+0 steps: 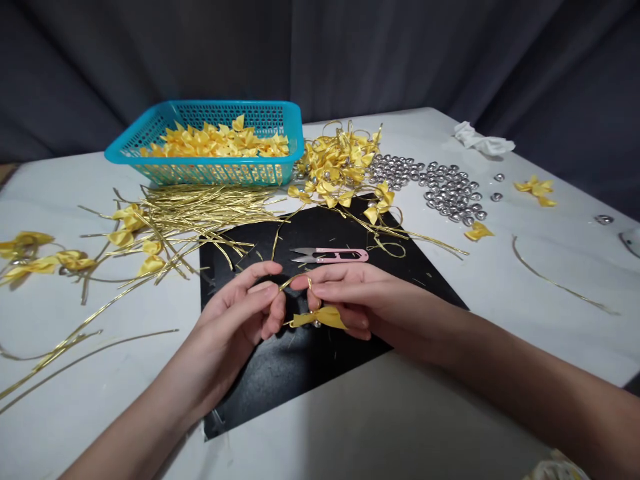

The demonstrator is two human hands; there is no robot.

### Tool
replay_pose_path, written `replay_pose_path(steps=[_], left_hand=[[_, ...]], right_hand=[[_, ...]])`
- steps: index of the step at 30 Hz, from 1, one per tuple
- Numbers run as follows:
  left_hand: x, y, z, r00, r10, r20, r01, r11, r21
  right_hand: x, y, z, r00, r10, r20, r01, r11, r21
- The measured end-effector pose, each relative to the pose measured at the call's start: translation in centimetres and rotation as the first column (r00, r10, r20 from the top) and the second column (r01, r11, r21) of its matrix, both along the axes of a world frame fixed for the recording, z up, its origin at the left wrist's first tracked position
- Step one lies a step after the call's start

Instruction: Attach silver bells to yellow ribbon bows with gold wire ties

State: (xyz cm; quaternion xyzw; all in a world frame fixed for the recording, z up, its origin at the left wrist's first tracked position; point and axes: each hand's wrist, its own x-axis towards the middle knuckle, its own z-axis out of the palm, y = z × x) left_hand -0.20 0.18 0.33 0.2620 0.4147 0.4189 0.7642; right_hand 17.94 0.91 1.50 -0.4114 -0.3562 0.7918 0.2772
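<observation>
My left hand point(245, 310) pinches a gold cord point(285, 285) between thumb and forefinger. Opposite it, my right hand point(357, 293) grips the same cord, which loops around between the fingertips. A yellow ribbon bow point(323, 317) with a small silver bead at its middle hangs from the cord, below the right fingers. Both hands are held over a black mat point(295, 380). Just beyond the fingertips, pink-handled thread snips point(345, 255) lie on the mat, blades pointing left.
A blue basket point(200, 161) of yellow bows stands at the back left. Gold cords point(210, 210) lie in front of it. To its right are a heap of corded bows point(340, 157) and many silver beads point(453, 190). A crumpled white cloth point(483, 140) rests at the far right.
</observation>
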Motion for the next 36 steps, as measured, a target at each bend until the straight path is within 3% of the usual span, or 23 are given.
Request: replay_pose_path(steps=[5,11,15,18,23,27,31,36], left_hand=[[-0.1,-0.1,0.1,0.999,-0.043,0.005,0.043,0.999,0.004],[-0.1,0.1,0.4,0.999,-0.004,0.042,0.007,0.998,-0.056],[-0.1,0.0,0.2,0.997,-0.079,0.022,0.079,0.997,-0.008],[-0.1,-0.1,-0.2,0.996,-0.083,-0.019,0.084,0.995,0.061],[0.1,-0.4,-0.6,0.984,-0.134,-0.118,0.151,0.977,0.154],[0.2,-0.4,-0.9,0.974,-0.178,-0.139,0.201,0.964,0.174],[0.2,-0.5,-1.0,0.970,-0.113,-0.215,0.157,0.968,0.195],[0.1,-0.7,-1.2,0.950,0.083,-0.300,0.001,0.963,0.270]], right_hand=[[-0.1,-0.1,0.0,0.998,0.027,-0.063,-0.029,0.999,-0.025],[-0.1,-0.2,-0.1,0.990,0.059,-0.131,-0.064,0.997,-0.041],[-0.1,-0.2,-0.1,0.987,0.125,-0.105,-0.126,0.992,-0.011],[0.0,-0.2,-0.1,0.992,0.071,-0.104,-0.068,0.997,0.032],[0.2,0.1,-0.1,0.969,-0.063,-0.239,0.068,0.998,0.012],[0.2,0.0,-0.2,0.958,-0.075,-0.278,0.063,0.997,-0.051],[0.1,-0.1,-0.3,0.981,-0.110,-0.163,0.109,0.994,-0.016],[-0.2,0.1,-0.2,0.983,-0.120,0.141,0.096,0.981,0.168]])
